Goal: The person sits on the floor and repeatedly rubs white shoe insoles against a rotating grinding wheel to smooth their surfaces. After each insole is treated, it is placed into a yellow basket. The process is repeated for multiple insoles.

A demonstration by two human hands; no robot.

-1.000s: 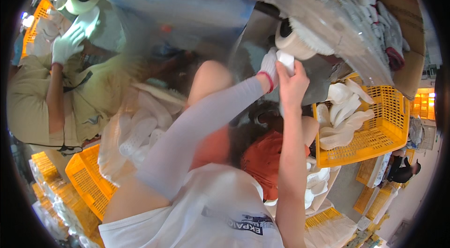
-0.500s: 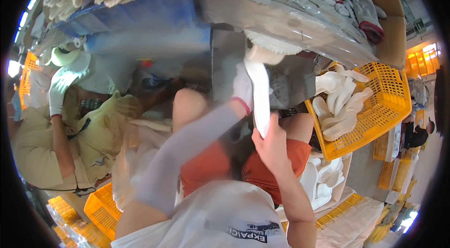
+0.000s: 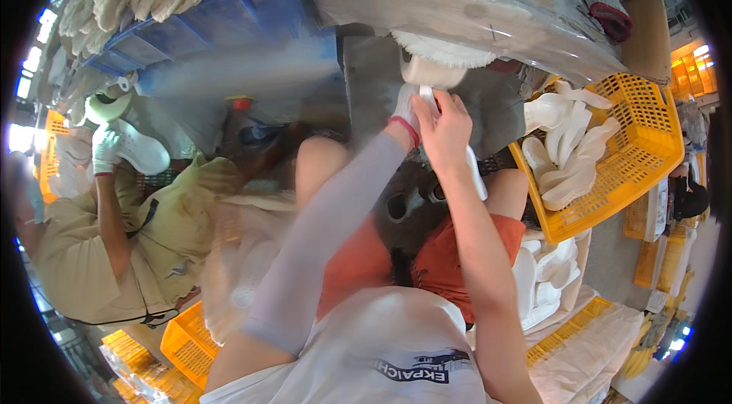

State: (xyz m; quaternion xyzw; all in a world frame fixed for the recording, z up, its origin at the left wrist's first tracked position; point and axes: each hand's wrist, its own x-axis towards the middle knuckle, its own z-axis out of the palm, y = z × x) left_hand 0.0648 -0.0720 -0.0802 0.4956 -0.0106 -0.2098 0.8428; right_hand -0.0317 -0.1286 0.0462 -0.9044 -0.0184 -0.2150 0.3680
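Since half a second ago the right hand (image 3: 448, 125) has moved up from the lower end of the white shoe sole (image 3: 477, 175) to its upper part, and that lower end now slants out to the right of the right wrist. Over on the left, the co-worker's gloved hand (image 3: 105, 146) has lowered and turned its own white sole (image 3: 145, 152).

The right hand has the white shoe sole pinched between thumb and fingers, its upper end just beneath the cream buffing wheel (image 3: 433, 70), the rest running down behind the forearm. The left hand (image 3: 404, 110), in a white glove with a red cuff, sits close against that upper end; its fingertips are blurred and partly covered, so I cannot tell whether it grips or only steadies.

As for progress, this sole looks to be mid-handling: it is up at the wheel, not set down. Several loose soles (image 3: 583, 167) lie in the yellow crate (image 3: 621, 179) on the right, and more white pieces (image 3: 545, 296) are piled beside the right thigh; which are finished does not show.
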